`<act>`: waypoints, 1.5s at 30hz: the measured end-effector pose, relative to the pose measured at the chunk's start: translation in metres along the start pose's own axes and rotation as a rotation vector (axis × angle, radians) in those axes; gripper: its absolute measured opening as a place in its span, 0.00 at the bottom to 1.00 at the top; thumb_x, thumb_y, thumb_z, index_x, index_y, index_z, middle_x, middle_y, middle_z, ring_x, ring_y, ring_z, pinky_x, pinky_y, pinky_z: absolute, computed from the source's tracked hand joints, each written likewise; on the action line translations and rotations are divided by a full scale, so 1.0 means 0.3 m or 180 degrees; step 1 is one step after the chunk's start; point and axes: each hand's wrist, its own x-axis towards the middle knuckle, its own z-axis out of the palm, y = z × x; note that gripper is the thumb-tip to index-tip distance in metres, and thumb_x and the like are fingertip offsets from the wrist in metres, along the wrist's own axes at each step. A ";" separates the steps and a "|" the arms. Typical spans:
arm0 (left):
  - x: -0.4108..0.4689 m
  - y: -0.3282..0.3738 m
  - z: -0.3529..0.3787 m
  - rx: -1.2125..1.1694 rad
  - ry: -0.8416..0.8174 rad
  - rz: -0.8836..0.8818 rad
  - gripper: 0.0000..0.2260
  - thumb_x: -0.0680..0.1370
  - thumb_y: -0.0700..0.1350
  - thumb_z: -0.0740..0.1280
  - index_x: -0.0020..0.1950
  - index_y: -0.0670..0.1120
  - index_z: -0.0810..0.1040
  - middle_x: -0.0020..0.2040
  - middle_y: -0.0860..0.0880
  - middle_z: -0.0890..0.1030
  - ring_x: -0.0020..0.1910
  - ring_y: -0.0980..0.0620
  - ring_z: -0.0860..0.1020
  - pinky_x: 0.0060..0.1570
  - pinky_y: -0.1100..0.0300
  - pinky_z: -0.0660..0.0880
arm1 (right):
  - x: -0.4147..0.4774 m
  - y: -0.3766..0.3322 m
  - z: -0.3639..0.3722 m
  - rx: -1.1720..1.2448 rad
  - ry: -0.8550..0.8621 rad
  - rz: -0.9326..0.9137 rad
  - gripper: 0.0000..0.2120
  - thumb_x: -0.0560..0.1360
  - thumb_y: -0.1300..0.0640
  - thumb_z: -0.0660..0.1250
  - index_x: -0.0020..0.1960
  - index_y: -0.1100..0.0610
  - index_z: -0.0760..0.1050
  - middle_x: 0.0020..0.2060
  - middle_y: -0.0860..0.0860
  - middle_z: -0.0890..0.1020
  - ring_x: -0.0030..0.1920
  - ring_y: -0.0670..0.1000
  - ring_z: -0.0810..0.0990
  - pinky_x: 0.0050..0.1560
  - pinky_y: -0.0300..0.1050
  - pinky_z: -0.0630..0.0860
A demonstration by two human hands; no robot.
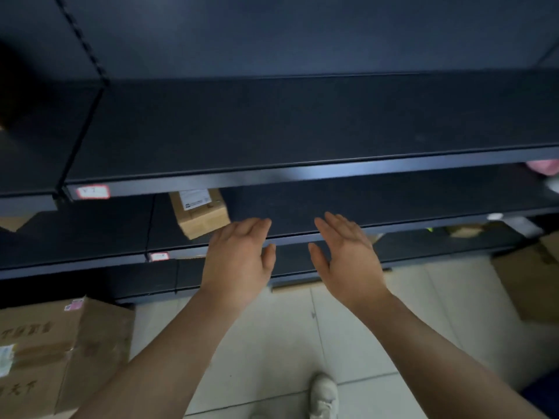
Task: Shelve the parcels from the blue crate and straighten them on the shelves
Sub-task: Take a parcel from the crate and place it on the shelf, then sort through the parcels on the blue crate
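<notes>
left hand (pixel 239 255) fingers straight, empty | right hand (pixel 344 255) same | taped cardboard parcel (pixel 198 213) tilted on dark metal shelf (pixel 393 201)

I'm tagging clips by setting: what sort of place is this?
Likely a parcel storeroom: dark metal shelves with red-edged tags, a labelled cardboard parcel on one shelf, bigger cartons on the tiled floor.

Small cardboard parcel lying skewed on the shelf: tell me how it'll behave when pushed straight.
The small cardboard parcel looks rigid: its edges are crisp, so it should probably turn as one piece. Being small, it is likely light, though its contents are hidden. It sits flat on the shelf, so it seems apt to slide rather than tip.
</notes>
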 end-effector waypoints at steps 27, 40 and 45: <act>-0.384 2.047 0.165 -0.0562 -0.1121 0.2799 0.20 0.78 0.53 0.62 0.70 0.48 0.70 0.66 0.49 0.74 0.63 0.47 0.73 0.62 0.50 0.69 | -1.449 1.095 -1.057 -0.0204 0.0943 0.2969 0.24 0.79 0.47 0.58 0.73 0.53 0.64 0.73 0.52 0.65 0.74 0.52 0.59 0.75 0.47 0.50; -0.474 2.711 0.552 -0.0444 -0.1974 0.3713 0.21 0.79 0.52 0.61 0.71 0.49 0.69 0.68 0.51 0.72 0.65 0.49 0.71 0.63 0.53 0.67 | -1.853 1.573 -1.095 0.0056 0.1286 0.4412 0.21 0.79 0.50 0.61 0.69 0.55 0.68 0.68 0.53 0.71 0.70 0.53 0.65 0.70 0.46 0.60; -0.483 2.926 0.719 -0.0367 -0.2275 0.3792 0.22 0.80 0.53 0.59 0.73 0.50 0.66 0.70 0.52 0.70 0.68 0.52 0.69 0.66 0.55 0.66 | -1.924 1.788 -1.079 0.0341 0.1513 0.4840 0.21 0.79 0.51 0.60 0.71 0.55 0.66 0.68 0.51 0.70 0.68 0.51 0.66 0.66 0.42 0.63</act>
